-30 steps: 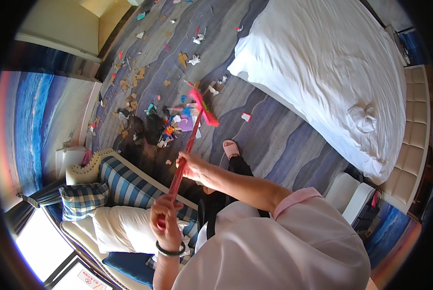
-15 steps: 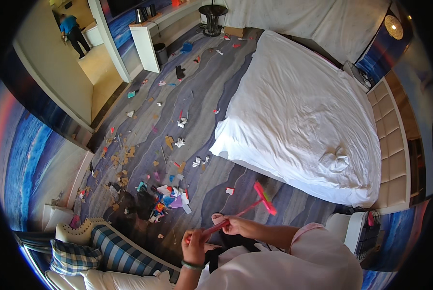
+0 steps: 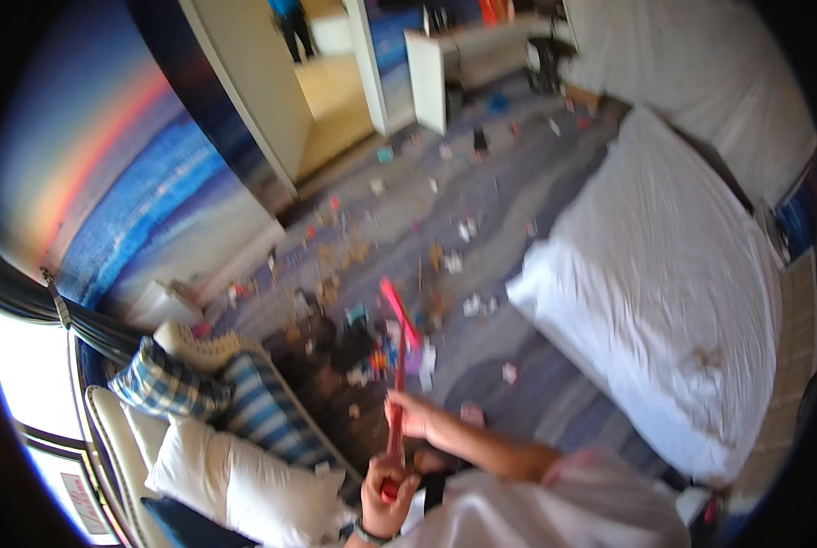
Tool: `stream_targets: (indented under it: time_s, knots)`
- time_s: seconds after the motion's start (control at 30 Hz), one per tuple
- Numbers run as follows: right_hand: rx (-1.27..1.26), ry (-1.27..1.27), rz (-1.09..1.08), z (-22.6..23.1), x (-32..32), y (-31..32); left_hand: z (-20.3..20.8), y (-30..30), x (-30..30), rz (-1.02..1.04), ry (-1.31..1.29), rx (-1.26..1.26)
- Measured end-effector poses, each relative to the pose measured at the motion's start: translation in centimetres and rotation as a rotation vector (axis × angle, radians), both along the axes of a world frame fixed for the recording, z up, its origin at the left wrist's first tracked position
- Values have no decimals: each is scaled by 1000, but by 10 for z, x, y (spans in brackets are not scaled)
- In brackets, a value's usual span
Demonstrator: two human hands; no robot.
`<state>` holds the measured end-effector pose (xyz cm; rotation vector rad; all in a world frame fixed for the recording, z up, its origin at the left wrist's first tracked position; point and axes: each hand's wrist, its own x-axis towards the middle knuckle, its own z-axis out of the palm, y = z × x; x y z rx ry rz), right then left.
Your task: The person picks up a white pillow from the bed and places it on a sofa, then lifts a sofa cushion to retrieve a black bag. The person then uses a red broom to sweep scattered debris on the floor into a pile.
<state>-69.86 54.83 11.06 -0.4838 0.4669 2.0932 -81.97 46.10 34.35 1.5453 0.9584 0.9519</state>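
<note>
With both hands I hold a pink long-handled floor tool (image 3: 401, 365) with a narrow bar-shaped head; blur hides whether it is a broom or a squeegee. My left hand (image 3: 386, 500) is closed round the end of the handle, close to my body. Farther up the same handle, my right hand (image 3: 412, 416) is wrapped round it. The head is raised in front of me and overlaps the litter pile (image 3: 358, 352) of dark, coloured and white scraps on the carpet (image 3: 536, 402). Whether it touches the pile cannot be told.
Left stands a sofa with a blue-striped seat (image 3: 267, 402) and white pillows (image 3: 272, 479). A white-covered bed (image 3: 664, 310) fills the right. Scraps lie across the carpet toward the desk (image 3: 431, 82) and doorway (image 3: 335, 100), where a person (image 3: 292, 27) stands beyond.
The view has swung left, bringing in the window and more of the sofa. The tool's head has gone from pointing right to pointing ahead, over the pile. Both hands keep their hold.
</note>
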Motion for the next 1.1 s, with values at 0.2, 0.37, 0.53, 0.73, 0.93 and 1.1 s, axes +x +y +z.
stream_targets:
  time_s: [0.2,0.37,0.53,0.73,0.93,1.1]
  knots:
    - [-142,-209,141,15,-13,-24,2,-24,-37,37,-184,-202]
    - [-273,-189,72,-2,24,-100,-17,-21,-51,-91,-341,-396]
    - [-512,-225,-115,-46,60,-169,-68,-16,-15,-128,-369,-728]
    - [-768,-255,-133,-112,77,-158,-119,4,23,169,-425,-981]
    - [-525,-184,-29,-74,-5,-54,-39,27,-6,270,-185,-659]
    - [-324,-192,47,8,4,-30,4,26,-21,-57,23,-325]
